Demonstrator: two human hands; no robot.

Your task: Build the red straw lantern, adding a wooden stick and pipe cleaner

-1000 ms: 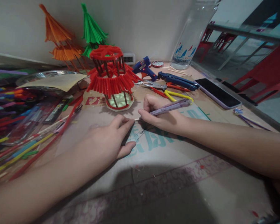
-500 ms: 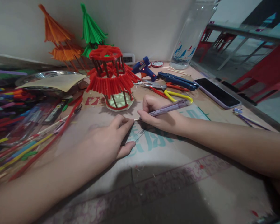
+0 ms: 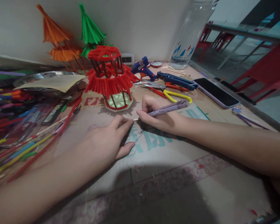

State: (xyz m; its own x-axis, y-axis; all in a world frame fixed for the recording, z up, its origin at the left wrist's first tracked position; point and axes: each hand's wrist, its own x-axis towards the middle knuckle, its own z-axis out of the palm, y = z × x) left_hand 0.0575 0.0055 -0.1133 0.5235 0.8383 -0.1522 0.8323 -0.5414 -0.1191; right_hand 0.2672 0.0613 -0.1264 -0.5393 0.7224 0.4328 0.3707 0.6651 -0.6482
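Observation:
My right hand (image 3: 156, 113) grips a purple patterned pen (image 3: 169, 108), its tip low near a thin pale wooden stick (image 3: 136, 119). The fingertips of my left hand (image 3: 112, 138) press the stick against the cardboard (image 3: 172, 155), hiding most of it. My left thumb lies apart, by what looks like a clear ruler's edge (image 3: 140, 135) with small dark marks. Just behind my hands stands a red pipe-cleaner pavilion (image 3: 110, 84) with brown posts and a pale base.
Behind are a blue glue gun (image 3: 143, 69), scissors (image 3: 154, 84), yellow-handled pliers (image 3: 177, 97), a blue cutter (image 3: 177, 81), a phone (image 3: 216, 92) and a tall bottle (image 3: 183, 51). Pipe cleaners (image 3: 21, 149) crowd the left; orange (image 3: 56, 31) and green (image 3: 91, 31) pavilions stand behind.
The view has shifted very slightly. Both hands hold almost the same pose, with the pen and the stick where they were.

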